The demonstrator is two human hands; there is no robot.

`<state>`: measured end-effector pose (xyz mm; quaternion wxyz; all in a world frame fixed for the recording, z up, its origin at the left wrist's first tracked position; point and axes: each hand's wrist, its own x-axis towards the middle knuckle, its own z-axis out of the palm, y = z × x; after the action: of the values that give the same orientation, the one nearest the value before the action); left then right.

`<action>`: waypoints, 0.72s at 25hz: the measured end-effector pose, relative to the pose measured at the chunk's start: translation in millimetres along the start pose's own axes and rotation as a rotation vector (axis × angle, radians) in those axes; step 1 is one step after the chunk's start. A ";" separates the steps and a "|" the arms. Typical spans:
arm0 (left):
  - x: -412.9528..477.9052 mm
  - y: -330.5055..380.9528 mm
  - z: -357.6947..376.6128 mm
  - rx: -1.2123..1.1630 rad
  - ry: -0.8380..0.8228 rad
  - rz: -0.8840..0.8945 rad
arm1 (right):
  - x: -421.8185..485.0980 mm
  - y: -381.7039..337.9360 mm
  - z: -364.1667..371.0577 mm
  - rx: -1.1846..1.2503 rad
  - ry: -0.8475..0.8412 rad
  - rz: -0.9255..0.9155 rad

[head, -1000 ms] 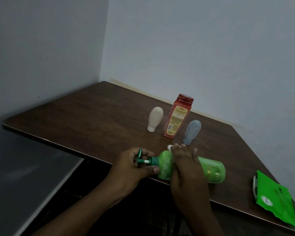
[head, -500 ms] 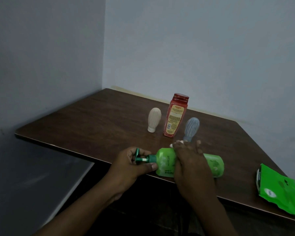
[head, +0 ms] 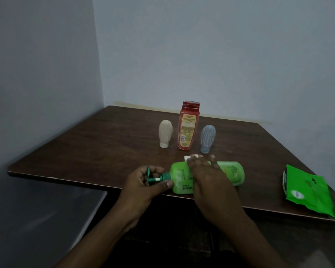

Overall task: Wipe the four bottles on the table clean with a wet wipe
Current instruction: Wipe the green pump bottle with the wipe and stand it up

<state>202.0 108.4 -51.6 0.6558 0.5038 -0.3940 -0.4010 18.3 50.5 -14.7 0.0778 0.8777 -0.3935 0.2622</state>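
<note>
Dark wooden bench (head: 104, 151) in pale-walled corner: green pump bottle (head: 230, 171) on its side at near edge, long axis left to right, pump (head: 152, 179) pointing left. Left hand (head: 141, 187) curled round pump; right hand (head: 207, 176) spread across bottle, pressing white wet wipe (head: 188, 157). Red bottle (head: 188, 128), cream bottle (head: 165, 132), grey bottle (head: 207, 136) standing behind.
</note>
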 end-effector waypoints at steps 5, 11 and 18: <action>-8.5 7.6 2.4 -0.014 -0.100 0.078 | -28.0 2.0 4.5 0.028 -0.013 -0.165; -15.6 14.4 15.0 0.333 -0.136 0.276 | -32.5 -0.1 13.7 0.056 0.002 -0.141; -2.4 16.7 10.5 0.385 -0.178 0.221 | -42.0 21.1 18.4 -0.067 -0.007 -0.080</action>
<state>193.5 109.9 -33.7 0.5501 0.5363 -0.5722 -0.2870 -13.0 57.2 -53.7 0.1161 0.8907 -0.3667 0.2424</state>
